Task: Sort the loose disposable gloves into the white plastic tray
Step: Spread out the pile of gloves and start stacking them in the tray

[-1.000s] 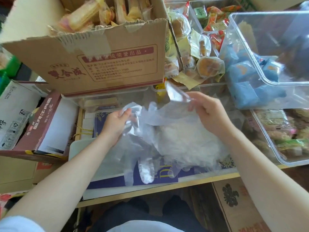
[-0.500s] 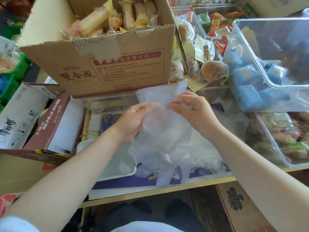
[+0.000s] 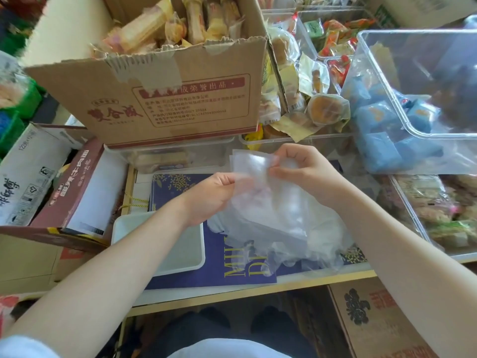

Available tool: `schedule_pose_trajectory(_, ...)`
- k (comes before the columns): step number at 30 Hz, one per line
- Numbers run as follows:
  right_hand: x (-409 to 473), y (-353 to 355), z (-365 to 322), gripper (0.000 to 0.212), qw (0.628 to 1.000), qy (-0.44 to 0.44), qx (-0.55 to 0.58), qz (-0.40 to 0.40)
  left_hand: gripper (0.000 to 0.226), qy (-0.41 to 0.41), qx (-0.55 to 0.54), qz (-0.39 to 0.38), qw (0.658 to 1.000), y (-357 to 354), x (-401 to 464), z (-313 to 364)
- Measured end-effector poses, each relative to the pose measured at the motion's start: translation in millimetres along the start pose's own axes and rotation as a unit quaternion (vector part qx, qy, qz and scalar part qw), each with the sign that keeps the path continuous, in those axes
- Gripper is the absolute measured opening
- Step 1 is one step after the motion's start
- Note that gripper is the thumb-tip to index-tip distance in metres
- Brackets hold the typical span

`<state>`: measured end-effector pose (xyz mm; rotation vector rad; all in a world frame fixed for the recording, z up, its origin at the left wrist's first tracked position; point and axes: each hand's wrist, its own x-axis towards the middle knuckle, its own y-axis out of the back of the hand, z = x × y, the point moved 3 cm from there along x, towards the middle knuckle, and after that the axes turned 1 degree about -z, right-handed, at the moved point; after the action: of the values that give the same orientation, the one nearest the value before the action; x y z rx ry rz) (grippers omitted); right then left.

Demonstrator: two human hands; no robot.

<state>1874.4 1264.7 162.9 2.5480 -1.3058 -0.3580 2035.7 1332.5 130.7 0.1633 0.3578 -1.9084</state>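
A stack of thin clear disposable gloves [image 3: 254,167] is held up above the table, cuffs on top. My left hand [image 3: 211,196] grips the stack from the left and my right hand [image 3: 302,169] pinches its upper right edge. The glove fingers hang down into a loose heap of clear gloves [image 3: 291,236] lying on a dark blue box lid [image 3: 232,270]. The white plastic tray [image 3: 197,257] sits at the lower left of the heap, partly hidden by my left forearm; what shows of its inside holds nothing.
A cardboard box of wrapped snacks [image 3: 165,104] stands behind my hands. Clear bins of packaged snacks [image 3: 413,104] crowd the right side. A maroon carton [image 3: 74,187] and a white carton [image 3: 28,171] lie at the left. The table's front edge [image 3: 232,298] runs below the tray.
My hands came together and lifted the gloves from a spread, crumpled bunch into a gathered stack held by the cuffs. The white tray now shows more under my left arm.
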Motion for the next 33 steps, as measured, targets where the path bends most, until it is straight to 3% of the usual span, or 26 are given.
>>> schedule_pose_trajectory(7, 6, 0, 10, 0.012, 0.993, -0.054, 0.063, -0.088, 0.029, -0.019, 0.01, -0.011, 1.0, 1, -1, -1)
schedule_pose_trajectory(10, 6, 0, 9, 0.025, 0.988, -0.06, 0.083, -0.116, 0.029, -0.024, 0.006, -0.001, 1.0, 3, 0, -1)
schedule_pose_trajectory(12, 7, 1, 12, 0.028, 0.991, -0.064, 0.074, -0.091, 0.031, -0.022, -0.018, 0.009, 1.0, 5, 1, -3)
schedule_pose_trajectory(14, 10, 4, 15, 0.029, 0.994, -0.077, 0.058, -0.044, 0.048, 0.008, -0.07, 0.037, 0.997, 5, 1, -7)
schedule_pose_trajectory(16, 13, 6, 20, 0.027, 0.993, -0.104, 0.048, 0.024, 0.067, 0.009, -0.013, 0.091, 0.996, 5, 1, -13)
schedule_pose_trajectory(18, 13, 6, 21, 0.026, 0.987, -0.128, 0.059, 0.079, 0.056, -0.021, 0.157, 0.141, 0.977, 4, 1, -19)
schedule_pose_trajectory(20, 13, 7, 20, 0.029, 0.982, -0.132, 0.102, 0.088, 0.021, -0.044, 0.245, 0.175, 0.952, 7, 2, -23)
schedule_pose_trajectory(21, 12, 9, 20, 0.031, 0.978, -0.134, 0.143, 0.07, 0.01, -0.057, 0.242, 0.177, 0.952, 7, 3, -22)
schedule_pose_trajectory(25, 3, 20, 32, 0.049, 0.931, -0.174, 0.31, -0.085, 0.016, -0.076, 0.129, 0.18, 0.972, 10, 4, -16)
schedule_pose_trajectory(27, -2, 23, 50, 0.052, 0.91, -0.224, 0.333, -0.104, 0.016, -0.075, 0.068, 0.193, 0.976, 12, 4, -13)
schedule_pose_trajectory(30, -8, 19, 66, 0.053, 0.927, -0.275, 0.239, -0.089, 0.016, -0.073, 0.018, 0.195, 0.978, 17, 3, -11)
schedule_pose_trajectory(33, -5, 15, 63, 0.045, 0.961, -0.239, 0.132, -0.053, 0.016, -0.068, 0.034, 0.192, 0.978, 22, 4, -11)
